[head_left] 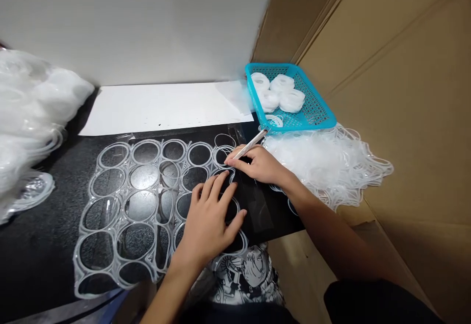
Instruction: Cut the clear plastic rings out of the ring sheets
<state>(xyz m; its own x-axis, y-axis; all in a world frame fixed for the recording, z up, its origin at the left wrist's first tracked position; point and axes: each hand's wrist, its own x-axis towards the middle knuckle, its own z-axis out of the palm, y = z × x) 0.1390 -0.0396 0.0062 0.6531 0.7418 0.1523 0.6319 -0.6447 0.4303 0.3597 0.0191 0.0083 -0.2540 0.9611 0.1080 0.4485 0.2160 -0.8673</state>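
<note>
Centre frame, the clear ring sheet (140, 201) lies flat on the black mat (37, 245). The left hand (211, 216) is spread wide, palm down on the sheet's right edge, pinning it, I'd say, so it can't slide. The right hand (261, 164) pinches a slim tool (250, 146) like a pen, tip at a ring just above those fingers. Right of it lies a scrap heap (331, 162); upper right, a teal basket (299, 126) of white discs (283, 93) sits within easy reach.

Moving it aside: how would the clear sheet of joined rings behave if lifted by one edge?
Probably floppy: the ring sheet looks thin and see-through, and the left hand presses it flat. Likely light, like the tangled offcuts nearby. It may tear at thin joins near the pen-like tool in the right hand.
</note>
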